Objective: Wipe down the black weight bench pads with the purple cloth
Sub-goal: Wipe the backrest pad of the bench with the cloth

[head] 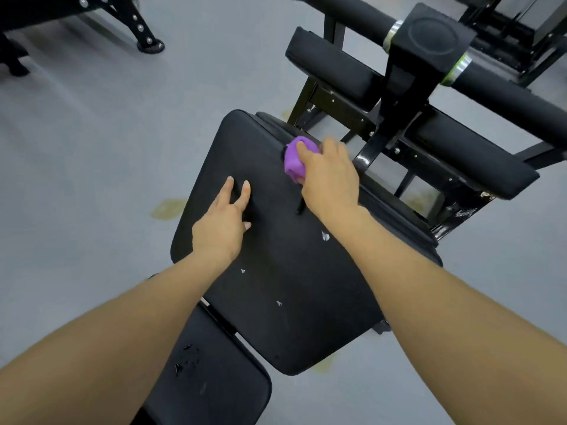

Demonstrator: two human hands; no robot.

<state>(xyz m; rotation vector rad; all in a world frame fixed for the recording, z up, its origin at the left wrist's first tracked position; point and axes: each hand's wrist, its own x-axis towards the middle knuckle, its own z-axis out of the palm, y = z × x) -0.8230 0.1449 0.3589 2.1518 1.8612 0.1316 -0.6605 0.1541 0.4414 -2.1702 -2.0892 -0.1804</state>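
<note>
Cloth work is mid-way, I'd say. My right hand (329,176) is clamped on the balled-up purple cloth (294,159), pressing it at the far edge of the big back pad (276,317). Left hand (222,223) lies flat on same pad, fingers spread, holding nothing. White specks near pad's middle not yet wiped; seat pad (214,384) nearer me & small pads (331,70) beyond look untouched, prob. left to do.
</note>
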